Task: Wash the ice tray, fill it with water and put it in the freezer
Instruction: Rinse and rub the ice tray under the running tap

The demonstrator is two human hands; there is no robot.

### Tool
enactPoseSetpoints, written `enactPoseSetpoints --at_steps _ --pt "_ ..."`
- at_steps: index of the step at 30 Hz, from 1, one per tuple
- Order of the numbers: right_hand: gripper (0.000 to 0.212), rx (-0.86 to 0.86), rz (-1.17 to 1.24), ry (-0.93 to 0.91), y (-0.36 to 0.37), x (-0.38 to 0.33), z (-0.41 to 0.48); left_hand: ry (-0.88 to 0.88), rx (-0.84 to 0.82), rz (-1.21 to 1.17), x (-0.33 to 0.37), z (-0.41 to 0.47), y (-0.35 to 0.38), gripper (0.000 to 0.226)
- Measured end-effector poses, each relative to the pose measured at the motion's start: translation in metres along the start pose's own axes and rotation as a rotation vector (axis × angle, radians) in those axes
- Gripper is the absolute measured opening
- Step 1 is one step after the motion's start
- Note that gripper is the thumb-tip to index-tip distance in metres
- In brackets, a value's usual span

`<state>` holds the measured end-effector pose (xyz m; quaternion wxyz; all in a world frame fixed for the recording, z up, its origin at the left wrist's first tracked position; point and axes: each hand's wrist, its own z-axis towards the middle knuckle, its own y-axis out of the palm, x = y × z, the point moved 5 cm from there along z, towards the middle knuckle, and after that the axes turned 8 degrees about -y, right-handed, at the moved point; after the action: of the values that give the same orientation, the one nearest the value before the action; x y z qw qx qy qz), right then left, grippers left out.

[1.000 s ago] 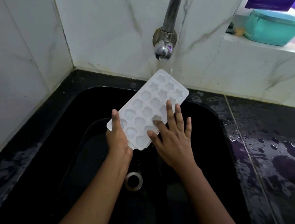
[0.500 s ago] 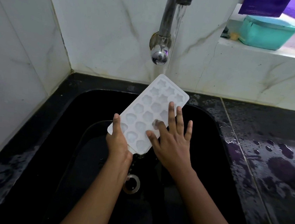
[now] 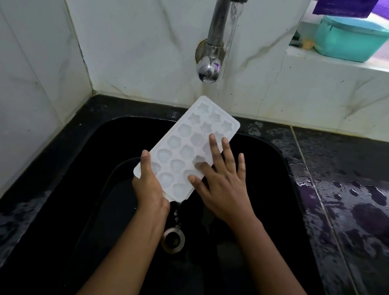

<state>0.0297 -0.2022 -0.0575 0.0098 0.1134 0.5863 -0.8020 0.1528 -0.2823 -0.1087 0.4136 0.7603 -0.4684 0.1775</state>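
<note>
Washing step, nothing filled yet by my read. The sink (image 3: 269,204) is black and deep. The ice tray (image 3: 183,151) is held over it, tilted, with the far end raised below the tap (image 3: 218,26) and the near corner low. Water (image 3: 232,25) falls toward the far end and drips off the near edge above the drain (image 3: 173,239).

The left hand (image 3: 148,185) grips the near left corner, thumb over the rim; the rest is under the tray, hidden. The right hand (image 3: 223,187) lies flat on the cells, fingers (image 3: 216,149) straight and spread, holding nothing, just pressing.

To do this well I'd keep the tilt so the stream runs down every row. I'd rub each cell with the fingertips and work across to the left column. The left grip should be firm, since wet plastic likely slips. The underside needs a rinse too, I judge.

Surroundings:
- white marbled wall (image 3: 134,31) behind and to the left
- black bench (image 3: 365,191) on the right, wet with puddles and drops
- pale ledge (image 3: 355,66) upper right carrying a teal tub (image 3: 351,39)
- purple cloth (image 3: 345,4) hanging above the tub
</note>
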Motion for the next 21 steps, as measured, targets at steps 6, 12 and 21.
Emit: enactPoseSetpoints --at_steps 6,12,21 --pt "0.06 0.078 -0.017 0.056 0.003 -0.004 -0.002 -0.004 -0.013 0.024 -0.002 -0.004 0.004 0.034" --pt "0.061 0.02 -0.008 0.032 -0.002 0.011 -0.001 -0.012 -0.011 0.036 -0.001 -0.002 0.001 0.035" --pt "0.061 0.032 0.1 0.011 -0.002 0.015 0.001 -0.074 -0.039 0.077 -0.008 0.0 0.002 0.048"
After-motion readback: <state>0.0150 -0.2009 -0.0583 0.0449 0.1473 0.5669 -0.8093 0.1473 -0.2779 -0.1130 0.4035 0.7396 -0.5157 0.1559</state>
